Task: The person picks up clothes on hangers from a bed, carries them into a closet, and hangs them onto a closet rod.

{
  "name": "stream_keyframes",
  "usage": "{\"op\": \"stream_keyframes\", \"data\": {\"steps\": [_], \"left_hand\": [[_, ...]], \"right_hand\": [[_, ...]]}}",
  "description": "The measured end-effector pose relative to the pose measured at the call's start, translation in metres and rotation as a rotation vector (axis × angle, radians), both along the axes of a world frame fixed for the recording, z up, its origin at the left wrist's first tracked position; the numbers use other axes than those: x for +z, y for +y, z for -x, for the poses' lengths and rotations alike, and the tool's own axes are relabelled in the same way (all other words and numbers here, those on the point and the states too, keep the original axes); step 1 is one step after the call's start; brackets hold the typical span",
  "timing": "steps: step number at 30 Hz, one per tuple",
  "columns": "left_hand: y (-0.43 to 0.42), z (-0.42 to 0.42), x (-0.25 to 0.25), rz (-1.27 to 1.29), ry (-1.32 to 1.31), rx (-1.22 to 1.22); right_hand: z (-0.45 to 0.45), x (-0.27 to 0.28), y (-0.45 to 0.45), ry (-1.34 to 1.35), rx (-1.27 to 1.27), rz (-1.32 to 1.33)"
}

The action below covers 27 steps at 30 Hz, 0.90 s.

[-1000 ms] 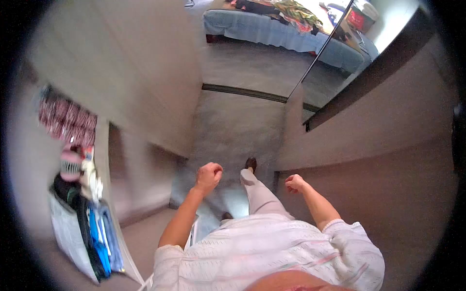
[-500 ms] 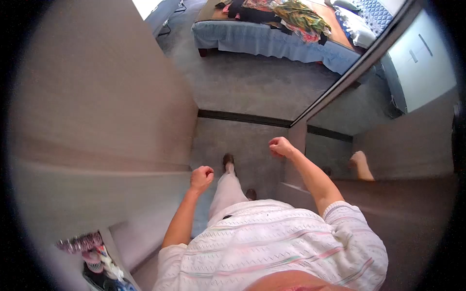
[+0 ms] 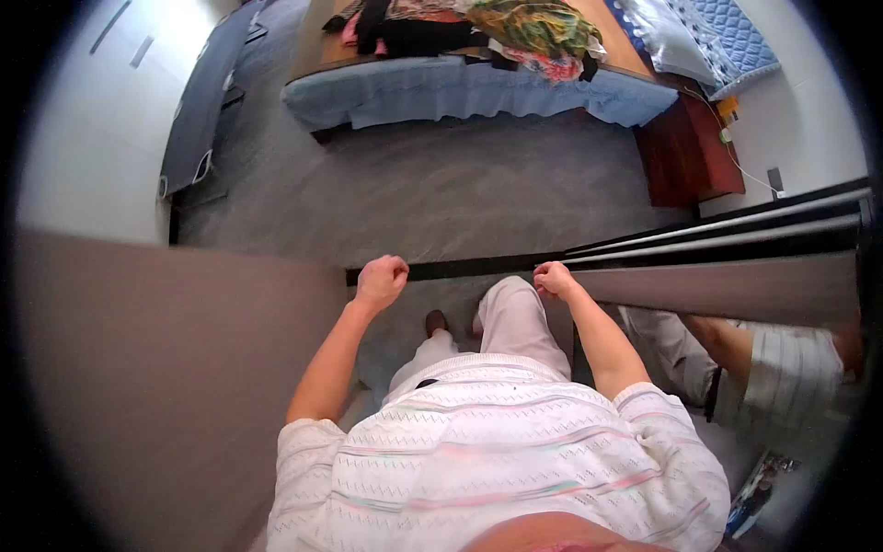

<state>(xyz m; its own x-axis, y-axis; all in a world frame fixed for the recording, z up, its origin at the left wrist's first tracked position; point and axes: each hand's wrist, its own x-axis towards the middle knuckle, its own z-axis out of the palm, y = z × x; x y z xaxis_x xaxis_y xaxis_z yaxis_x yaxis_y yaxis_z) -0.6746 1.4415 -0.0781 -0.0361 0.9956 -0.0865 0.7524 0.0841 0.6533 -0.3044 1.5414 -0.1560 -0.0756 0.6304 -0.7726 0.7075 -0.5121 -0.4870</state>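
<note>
- My left hand [image 3: 381,283] is hanging on the near side of the bed [image 3: 630,63], facing its left half, fingers curling into a loose fist.
- My right hand [image 3: 555,280] is hanging before the bed's right half, fingers curling inward too.
- The track [image 3: 460,268], nearest both hands, is running along the floor between me and the bed.
- The bed is bearing heaped clothes [image 3: 538,32], a pillow [image 3: 667,41] lying at its right end.
- A cabinet [image 3: 685,161] is standing by the bed's right end, showing only its outside.
- Nearer than the bed, rightward, a mirror [image 3: 786,423] is reflecting my sleeve [image 3: 648,414].
</note>
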Motion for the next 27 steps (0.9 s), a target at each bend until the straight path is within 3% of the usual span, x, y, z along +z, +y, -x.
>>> {"op": "stream_keyframes", "data": {"steps": [7,11,13,20,27], "left_hand": [[0.189,-0.024,-0.012,-0.045,-0.084,-0.068],[0.265,-0.008,-0.034,0.254,-0.033,0.063],[0.309,-0.005,-0.035,0.282,-0.042,0.093],[0.472,0.006,-0.040,0.193,-0.081,0.115],[0.652,0.029,-0.048,0.204,-0.122,0.086]], "right_hand": [[-0.006,-0.027,0.158,-0.052,0.013,0.093],[0.004,-0.015,0.272,-0.093,0.174,0.034],[0.004,0.002,0.343,-0.112,0.239,-0.003],[0.018,0.020,0.535,-0.033,0.193,-0.120],[0.021,0.019,0.649,-0.006,0.086,-0.142]]}}
